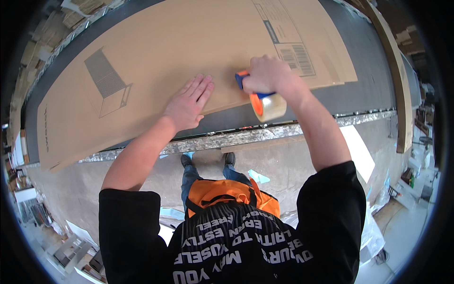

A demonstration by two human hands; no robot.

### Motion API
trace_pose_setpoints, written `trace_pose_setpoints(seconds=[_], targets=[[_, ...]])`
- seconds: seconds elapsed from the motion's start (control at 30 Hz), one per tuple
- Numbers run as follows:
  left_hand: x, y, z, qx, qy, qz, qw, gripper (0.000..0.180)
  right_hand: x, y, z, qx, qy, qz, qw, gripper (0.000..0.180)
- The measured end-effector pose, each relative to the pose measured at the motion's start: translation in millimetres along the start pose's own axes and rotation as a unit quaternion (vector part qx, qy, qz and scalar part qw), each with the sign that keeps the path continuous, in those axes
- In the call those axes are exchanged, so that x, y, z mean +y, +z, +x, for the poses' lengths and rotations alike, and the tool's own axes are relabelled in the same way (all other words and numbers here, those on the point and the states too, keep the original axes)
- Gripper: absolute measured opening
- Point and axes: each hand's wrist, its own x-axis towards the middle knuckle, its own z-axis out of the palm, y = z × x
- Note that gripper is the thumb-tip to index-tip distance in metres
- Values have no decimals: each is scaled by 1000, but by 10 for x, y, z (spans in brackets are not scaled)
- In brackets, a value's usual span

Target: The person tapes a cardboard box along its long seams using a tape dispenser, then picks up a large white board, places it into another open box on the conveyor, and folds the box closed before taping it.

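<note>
A large flat brown cardboard box [156, 47] lies across the dark work surface, with a printed drawing of a chair-like item on its left part and a barcode label at the right. Flat on its near part rests my left hand [188, 104], fingers stretched out. My right hand [267, 75] is closed round the handle of a blue and orange tape dispenser [242, 78]. Its roll of clear tape [273, 108] hangs over the box's near edge, towards me. Whether tape is stuck to the cardboard under the dispenser I cannot tell.
The dark work surface [364, 90] ends in a worn, silvery front edge [213, 140]. A cardboard-coloured upright strip [402, 94] borders it on the right. Stacked cartons [47, 35] stand beyond at the far left. White and bluish scraps [258, 177] lie on the floor near my feet.
</note>
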Motion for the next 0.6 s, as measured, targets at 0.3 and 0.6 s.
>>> trace_pose_setpoints(seconds=[0.3, 0.6], targets=[[48, 11, 26, -30, -23, 25, 999, 96, 276, 1469, -932, 118, 54, -5, 991, 47], [173, 24, 148, -21, -19, 14, 1000, 102, 120, 1220, -389, 44, 47, -11, 998, 31]])
